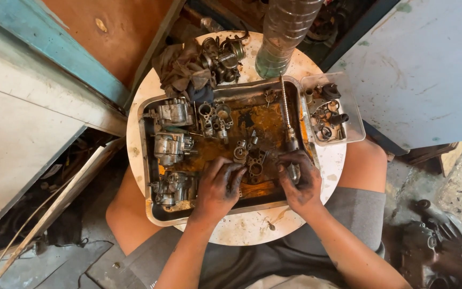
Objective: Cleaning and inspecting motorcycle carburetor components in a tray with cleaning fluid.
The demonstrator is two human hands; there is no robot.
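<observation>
Head view: the left hand [219, 184] rests in the oily tray [148, 203], fingers curled in a narrow grip over a small part that I cannot make out. The right hand [300, 182] has its grip closed on a screwdriver [290, 136], whose shaft runs away up the tray. Between the hands lies a small bracket [255, 166]. Three carburettors [173, 147] line the tray's left side. The tray sits on a round white worktop [241, 230]. Further off stand a clear box [356, 115] of small parts, a rag [180, 67] and a plastic bottle [284, 32].
</observation>
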